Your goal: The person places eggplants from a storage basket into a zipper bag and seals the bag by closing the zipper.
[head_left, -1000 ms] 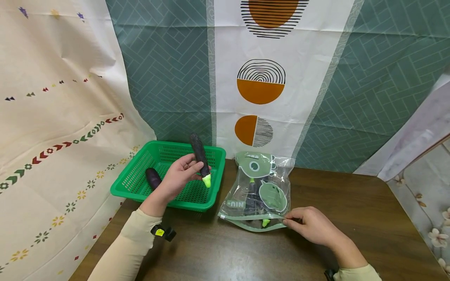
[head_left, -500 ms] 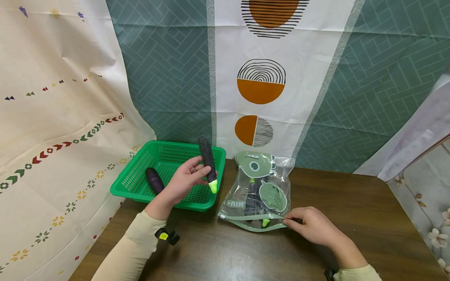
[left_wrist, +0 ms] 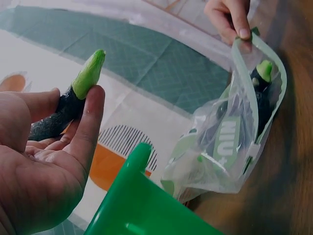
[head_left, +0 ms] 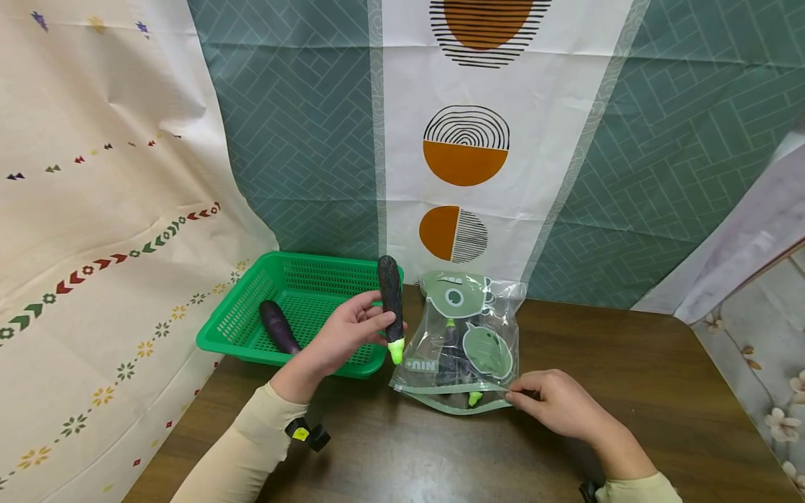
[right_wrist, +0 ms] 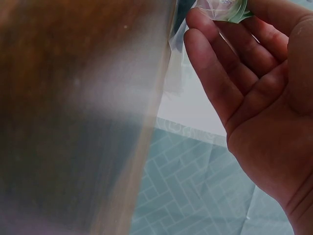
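My left hand holds a long, dark eggplant between thumb and fingers. Its bright green stem end points down toward me, over the right end of a green plastic basket. In the left wrist view the thumb and fingers wrap the dark body of the eggplant below its green end. My right hand pinches the right corner of a clear zip bag with green print, keeping its mouth parted. Inside the bag lie dark eggplants with green ends. In the right wrist view only a bit of bag shows at the fingertips.
Another purple eggplant lies in the left part of the basket. Basket and bag stand side by side on a brown wooden table. Behind them hangs a patterned green and white cloth; a cream cloth hangs on the left.
My left hand has carried the eggplant to the right and a little toward me, from above the basket to near the bag's left side. The right hand and bag have stayed put.
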Demonstrator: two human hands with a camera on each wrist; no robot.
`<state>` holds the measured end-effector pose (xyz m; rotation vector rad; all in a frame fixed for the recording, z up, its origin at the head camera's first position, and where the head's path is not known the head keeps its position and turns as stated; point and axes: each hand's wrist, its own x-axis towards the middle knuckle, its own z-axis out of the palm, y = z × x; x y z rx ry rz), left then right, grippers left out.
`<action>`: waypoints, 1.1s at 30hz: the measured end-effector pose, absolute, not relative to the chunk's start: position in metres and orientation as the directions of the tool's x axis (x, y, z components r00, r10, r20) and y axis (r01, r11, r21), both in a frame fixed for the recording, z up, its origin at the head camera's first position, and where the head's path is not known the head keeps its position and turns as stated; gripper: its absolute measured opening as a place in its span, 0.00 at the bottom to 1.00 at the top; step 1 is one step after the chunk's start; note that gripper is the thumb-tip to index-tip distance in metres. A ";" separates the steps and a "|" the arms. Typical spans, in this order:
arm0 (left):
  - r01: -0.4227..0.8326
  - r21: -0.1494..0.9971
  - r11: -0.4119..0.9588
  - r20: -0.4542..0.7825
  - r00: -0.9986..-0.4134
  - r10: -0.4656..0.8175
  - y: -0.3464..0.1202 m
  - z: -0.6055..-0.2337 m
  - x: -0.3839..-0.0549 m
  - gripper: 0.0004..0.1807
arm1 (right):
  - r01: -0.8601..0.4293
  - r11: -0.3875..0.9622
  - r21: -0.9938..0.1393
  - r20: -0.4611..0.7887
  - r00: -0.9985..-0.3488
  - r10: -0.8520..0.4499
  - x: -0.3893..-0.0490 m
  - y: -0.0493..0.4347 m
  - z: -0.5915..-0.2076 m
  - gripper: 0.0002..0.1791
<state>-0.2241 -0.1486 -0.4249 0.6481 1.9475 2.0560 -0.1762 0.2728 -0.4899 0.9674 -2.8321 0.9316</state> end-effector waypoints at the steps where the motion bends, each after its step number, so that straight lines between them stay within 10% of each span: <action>1: 0.128 0.988 -0.085 0.153 -0.871 0.466 -0.147 -0.424 -0.223 0.29 | -0.559 0.634 -0.535 0.188 -0.810 -0.556 -0.176 0.273 -0.490 0.04; 33: -0.035 0.998 -0.050 0.004 -0.777 0.629 -0.089 -0.452 -0.188 0.30 | -0.572 0.629 -0.527 0.199 -0.802 -0.563 -0.177 0.272 -0.490 0.05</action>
